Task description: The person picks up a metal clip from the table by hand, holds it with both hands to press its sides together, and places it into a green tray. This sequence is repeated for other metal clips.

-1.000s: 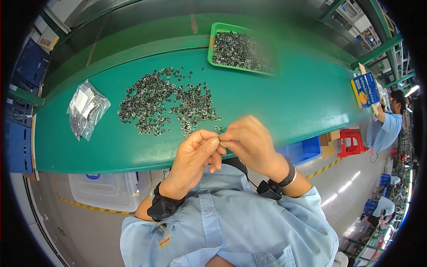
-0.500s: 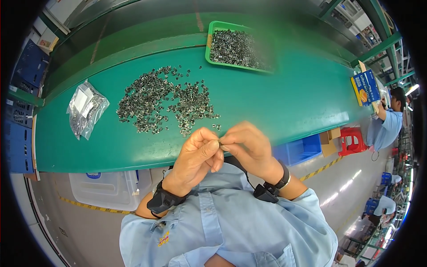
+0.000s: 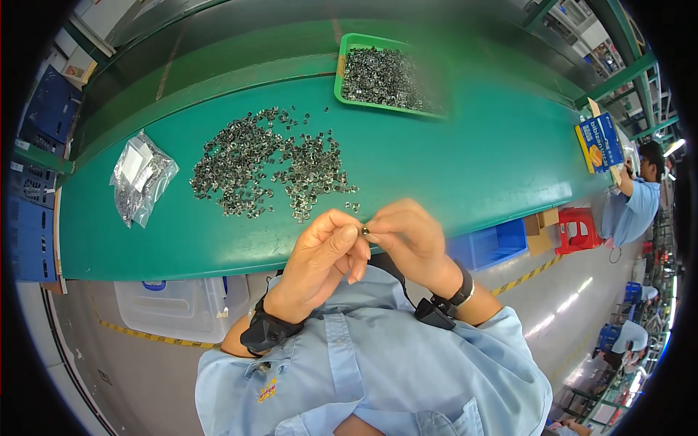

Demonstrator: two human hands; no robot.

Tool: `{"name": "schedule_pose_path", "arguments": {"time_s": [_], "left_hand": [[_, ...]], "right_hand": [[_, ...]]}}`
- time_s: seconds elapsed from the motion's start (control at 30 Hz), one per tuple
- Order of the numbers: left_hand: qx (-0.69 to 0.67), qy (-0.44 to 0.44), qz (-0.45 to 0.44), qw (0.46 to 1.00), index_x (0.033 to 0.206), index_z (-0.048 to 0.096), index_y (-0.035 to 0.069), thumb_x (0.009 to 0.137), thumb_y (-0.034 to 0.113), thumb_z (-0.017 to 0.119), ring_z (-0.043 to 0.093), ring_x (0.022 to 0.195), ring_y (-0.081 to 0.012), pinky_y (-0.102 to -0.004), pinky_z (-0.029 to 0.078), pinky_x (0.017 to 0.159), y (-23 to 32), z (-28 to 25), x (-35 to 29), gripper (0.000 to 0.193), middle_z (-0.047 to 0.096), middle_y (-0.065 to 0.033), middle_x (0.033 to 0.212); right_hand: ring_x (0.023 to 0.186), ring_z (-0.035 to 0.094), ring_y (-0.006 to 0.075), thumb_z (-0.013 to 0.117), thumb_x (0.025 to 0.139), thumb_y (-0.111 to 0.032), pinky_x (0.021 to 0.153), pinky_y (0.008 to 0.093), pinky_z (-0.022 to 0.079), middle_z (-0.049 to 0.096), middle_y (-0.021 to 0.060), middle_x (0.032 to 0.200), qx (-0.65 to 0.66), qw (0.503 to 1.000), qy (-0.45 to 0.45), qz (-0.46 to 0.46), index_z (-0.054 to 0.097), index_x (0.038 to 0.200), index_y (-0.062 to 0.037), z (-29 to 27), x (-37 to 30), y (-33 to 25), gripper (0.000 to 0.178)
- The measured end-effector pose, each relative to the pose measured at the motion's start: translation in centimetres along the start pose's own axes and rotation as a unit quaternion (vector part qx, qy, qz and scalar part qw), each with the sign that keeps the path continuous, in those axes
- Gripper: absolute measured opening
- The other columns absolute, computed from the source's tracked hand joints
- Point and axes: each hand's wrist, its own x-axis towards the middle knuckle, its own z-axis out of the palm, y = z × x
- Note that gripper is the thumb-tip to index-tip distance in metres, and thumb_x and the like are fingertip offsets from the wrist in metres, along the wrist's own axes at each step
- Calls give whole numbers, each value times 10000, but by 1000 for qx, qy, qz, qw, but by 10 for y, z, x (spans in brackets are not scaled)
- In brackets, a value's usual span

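Observation:
Over the near edge of the green tabletop, my left hand and my right hand meet at their fingertips. Between them is one small dark, shiny metal part, pinched by the right thumb and forefinger. The left thumb and forefinger press together right beside it; whether they grip the part as well is hidden. Just beyond my hands lie two adjoining heaps of small square metal pieces, a larger left heap and a right heap. A few loose pieces lie close to my fingers.
A green tray full of similar pieces stands at the back. On the left lies a clear plastic bag of parts. A blue bin, a red stool and a lidded clear box are below table level. Someone works at far right.
The small metal part shows more clearly between my fingertips, which have shifted slightly. The heaps, the tray and the bag stay as they were.

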Motion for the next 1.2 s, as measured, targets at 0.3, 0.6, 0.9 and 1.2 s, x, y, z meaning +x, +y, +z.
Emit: {"name": "schedule_pose_path", "arguments": {"time_s": [0.3, 0.6, 0.9, 1.2], "left_hand": [[-75, -30, -7, 997, 928, 498, 70, 930, 186, 536, 542, 544, -150, -278, 416, 476, -6, -5, 0, 122, 613, -79, 730], [22, -25, -17, 999, 912, 490, 66, 920, 186, 556, 558, 563, -152, -260, 428, 484, 5, -6, -2, 137, 601, -69, 724], [50, -8, -42, 998, 900, 489, 68, 938, 200, 523, 559, 590, -132, -252, 431, 499, 4, -5, -3, 142, 593, -56, 725], [57, -19, -50, 997, 903, 487, 70, 953, 221, 494, 557, 603, -132, -247, 429, 508, 3, -5, -2, 159, 599, -66, 752]], "right_hand": [[757, 590, 223, 686, 749, 11, 648, 320, 468, 613, 82, 844, -7, 999, -24, -38, 608, 903, -51, -1, 3, -2, 184], [719, 600, 226, 689, 741, 12, 639, 329, 470, 606, 88, 822, -2, 995, -64, -72, 611, 887, -36, -4, 7, 2, 173], [747, 602, 226, 677, 750, 29, 655, 326, 478, 613, 78, 820, 45, 996, -75, 1, 615, 851, -31, -7, 2, 5, 133], [763, 599, 222, 685, 749, 16, 662, 327, 482, 620, 67, 830, 60, 995, -79, 31, 621, 853, -41, -11, -1, 6, 135]]}}
